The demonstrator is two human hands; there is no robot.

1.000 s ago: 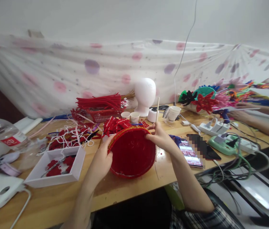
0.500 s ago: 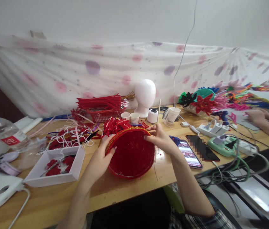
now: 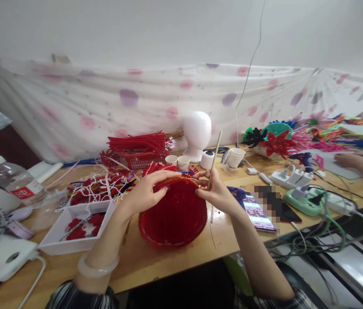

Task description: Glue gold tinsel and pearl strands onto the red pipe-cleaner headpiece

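Observation:
A red bowl-shaped hat (image 3: 175, 216) with a gold-trimmed edge is tilted so that its hollow inside faces me. My left hand (image 3: 149, 189) is closed on its upper left edge, thumb inside and fingers over the outside. At the upper right edge, my right hand (image 3: 212, 189) pinches the hat with the thumb on the inner side. A thin wooden stick (image 3: 216, 154) runs up through the right hand's fingers, its lower end near the table. Red beaded trimmings (image 3: 151, 168) lie partly hidden behind the hat.
Behind stand a white foam head (image 3: 197, 135), paper cups (image 3: 183, 162) and a red basket (image 3: 136, 161). A white box (image 3: 68, 246) and a bottle (image 3: 17, 184) are left. A phone (image 3: 258, 212), glue gun (image 3: 237, 195), power strips (image 3: 307, 199) and another person's hand (image 3: 350, 161) are right.
My left hand has slid up and rightward along the hat's edge, closer to my right hand. The hat's upper edge sits slightly lower in view. The right hand keeps its hold.

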